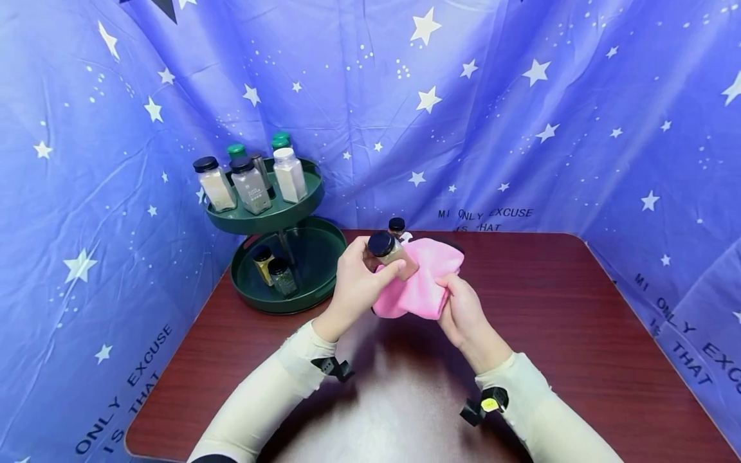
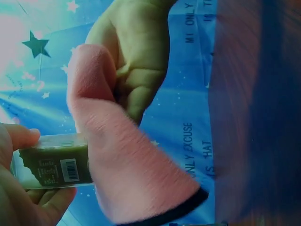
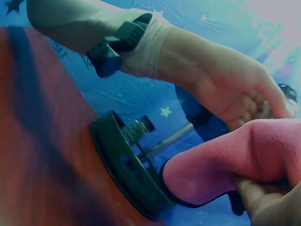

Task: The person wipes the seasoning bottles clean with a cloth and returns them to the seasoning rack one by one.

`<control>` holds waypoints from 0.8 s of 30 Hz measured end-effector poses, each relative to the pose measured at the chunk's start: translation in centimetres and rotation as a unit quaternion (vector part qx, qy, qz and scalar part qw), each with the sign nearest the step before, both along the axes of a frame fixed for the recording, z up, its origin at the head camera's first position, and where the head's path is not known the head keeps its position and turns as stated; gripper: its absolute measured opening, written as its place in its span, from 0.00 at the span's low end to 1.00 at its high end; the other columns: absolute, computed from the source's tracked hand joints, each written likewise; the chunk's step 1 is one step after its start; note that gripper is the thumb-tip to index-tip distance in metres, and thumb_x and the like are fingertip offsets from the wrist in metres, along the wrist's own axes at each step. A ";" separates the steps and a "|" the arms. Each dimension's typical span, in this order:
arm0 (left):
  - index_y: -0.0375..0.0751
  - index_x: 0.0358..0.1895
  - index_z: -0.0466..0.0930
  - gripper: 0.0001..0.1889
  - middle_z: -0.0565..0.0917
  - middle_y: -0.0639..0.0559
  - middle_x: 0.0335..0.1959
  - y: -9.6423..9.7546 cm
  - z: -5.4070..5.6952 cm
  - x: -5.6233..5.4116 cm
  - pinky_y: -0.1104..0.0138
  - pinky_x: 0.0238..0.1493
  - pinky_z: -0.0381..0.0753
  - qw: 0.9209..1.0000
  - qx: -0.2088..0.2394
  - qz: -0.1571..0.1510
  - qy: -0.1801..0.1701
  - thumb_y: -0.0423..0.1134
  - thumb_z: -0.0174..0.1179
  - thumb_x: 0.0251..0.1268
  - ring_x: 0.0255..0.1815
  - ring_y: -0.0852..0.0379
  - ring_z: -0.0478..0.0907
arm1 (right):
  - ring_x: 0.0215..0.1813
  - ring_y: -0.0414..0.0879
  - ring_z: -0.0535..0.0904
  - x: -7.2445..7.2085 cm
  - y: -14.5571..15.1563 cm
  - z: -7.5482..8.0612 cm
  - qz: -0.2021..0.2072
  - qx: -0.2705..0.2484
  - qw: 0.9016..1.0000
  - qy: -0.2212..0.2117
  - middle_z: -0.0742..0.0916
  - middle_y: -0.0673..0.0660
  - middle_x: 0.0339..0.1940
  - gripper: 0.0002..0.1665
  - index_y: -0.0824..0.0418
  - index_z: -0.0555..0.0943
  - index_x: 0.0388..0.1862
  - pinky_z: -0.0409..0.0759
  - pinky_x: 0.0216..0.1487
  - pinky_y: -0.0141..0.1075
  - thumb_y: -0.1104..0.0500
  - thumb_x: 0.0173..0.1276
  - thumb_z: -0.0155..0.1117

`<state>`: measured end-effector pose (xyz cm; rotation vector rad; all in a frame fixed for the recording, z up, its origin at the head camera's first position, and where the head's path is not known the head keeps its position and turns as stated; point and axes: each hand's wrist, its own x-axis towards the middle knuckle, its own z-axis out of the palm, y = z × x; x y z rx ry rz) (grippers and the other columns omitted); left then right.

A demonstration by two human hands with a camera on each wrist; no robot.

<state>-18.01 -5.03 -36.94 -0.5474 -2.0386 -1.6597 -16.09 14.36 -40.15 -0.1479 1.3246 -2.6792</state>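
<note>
Tilted in my left hand [image 1: 360, 273] is a clear spice jar [image 1: 408, 265] with a black lid, gripped between thumb and fingers. A barcode label and dark contents show on the jar [image 2: 56, 165] in the left wrist view. My right hand [image 1: 466, 315] pinches a folded pink cloth [image 1: 425, 289] with a dark edge. The cloth lies against the base end of the jar and covers that end in the left wrist view. Seen from the right wrist, the cloth [image 3: 225, 160] droops over the right hand's fingers [image 3: 256, 195].
A green two-tier rack [image 1: 278, 222] stands at the left with several jars on top. Its lower tier holds a yellow-labelled jar [image 1: 264, 265] and a green-filled jar [image 1: 282, 278]. Another black-lidded jar [image 1: 396, 226] stands behind the hands. A starry blue curtain [image 1: 370, 116] encloses the brown table [image 1: 556, 321].
</note>
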 end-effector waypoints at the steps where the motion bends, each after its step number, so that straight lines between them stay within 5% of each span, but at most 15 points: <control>1: 0.36 0.48 0.80 0.22 0.88 0.45 0.37 0.0 -0.1 -0.1 0.64 0.35 0.84 1.000 0.005 0.002 -0.004 0.37 0.79 0.52 0.32 0.56 0.83 | 0.37 0.38 0.83 -0.1 0.2 0.1 -0.015 0.005 1.000 -0.007 0.84 0.48 0.37 0.13 0.59 0.68 0.46 0.82 0.40 0.31 0.67 0.77 0.33; 5: 0.35 0.47 0.79 0.22 0.88 0.44 0.38 0.2 -0.2 -0.2 0.67 0.35 0.84 1.000 0.023 0.001 -0.016 0.36 0.80 0.52 0.32 0.56 0.83 | 0.37 0.38 0.84 -0.5 1.2 0.5 -0.042 -0.012 0.999 -0.018 0.84 0.48 0.37 0.12 0.59 0.66 0.50 0.84 0.39 0.32 0.65 0.79 0.32; 12: 0.36 0.46 0.78 0.23 0.87 0.45 0.33 1.1 -0.3 0.5 0.73 0.28 0.75 0.999 0.031 -0.025 -0.023 0.33 0.80 0.50 0.26 0.59 0.76 | 0.40 0.39 0.86 -0.8 0.9 0.1 -0.020 -0.075 0.997 -0.019 0.87 0.48 0.38 0.14 0.56 0.68 0.51 0.83 0.43 0.31 0.58 0.84 0.31; 19: 0.35 0.46 0.78 0.23 0.88 0.44 0.41 1.1 -1.1 0.2 0.65 0.47 0.86 0.999 0.025 -0.038 0.020 0.33 0.81 0.49 0.42 0.55 0.89 | 0.42 0.38 0.85 -0.7 0.3 -0.9 0.063 -0.050 0.997 -0.004 0.89 0.47 0.40 0.18 0.54 0.72 0.50 0.81 0.43 0.30 0.56 0.85 0.31; 24: 0.35 0.46 0.78 0.23 0.87 0.44 0.39 0.8 -1.6 -0.5 0.64 0.41 0.87 0.998 0.011 -0.027 0.047 0.35 0.81 0.50 0.37 0.54 0.88 | 0.37 0.37 0.85 -1.0 0.8 -1.2 0.058 -0.041 0.997 -0.003 0.88 0.47 0.36 0.17 0.57 0.71 0.47 0.82 0.39 0.30 0.61 0.82 0.29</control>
